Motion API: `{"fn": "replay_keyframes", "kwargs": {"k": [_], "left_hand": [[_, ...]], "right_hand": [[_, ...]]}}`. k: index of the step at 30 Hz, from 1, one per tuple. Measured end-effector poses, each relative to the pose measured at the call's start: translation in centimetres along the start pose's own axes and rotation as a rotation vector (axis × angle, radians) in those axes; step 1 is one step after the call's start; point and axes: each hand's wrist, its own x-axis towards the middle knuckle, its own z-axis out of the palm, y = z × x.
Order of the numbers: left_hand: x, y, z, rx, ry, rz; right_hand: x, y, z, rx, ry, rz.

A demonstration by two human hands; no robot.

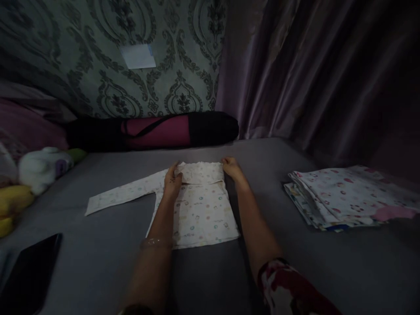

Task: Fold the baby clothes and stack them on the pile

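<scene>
A small white long-sleeved shirt (203, 210) with a tiny coloured print lies flat on the grey bed sheet (98, 262). Its left sleeve stretches out to the left; its right sleeve is folded across the chest near the collar. My left hand (172, 178) rests on the shirt's upper left part, fingers closed on the edge of the folded sleeve. My right hand (231, 168) sits at the shirt's upper right shoulder, fingers pressed together on the fabric there.
A stack of folded printed clothes (348, 197) lies at the right. A black-and-magenta rolled bag (157, 130) lies along the patterned wall. A white soft toy (42, 168) and yellow items (13, 201) sit at the left; a dark phone (31, 271) lies lower left. A curtain (328, 74) hangs at the right.
</scene>
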Motion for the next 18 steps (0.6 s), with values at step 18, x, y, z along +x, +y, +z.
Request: {"fn": "replay_keyframes", "kwargs": {"k": [18], "left_hand": [[-0.1, -0.9, -1.6, 0.406, 0.105, 0.109]], "right_hand": [[-3.6, 0.5, 6.3, -0.674, -0.076, -0.092]]}}
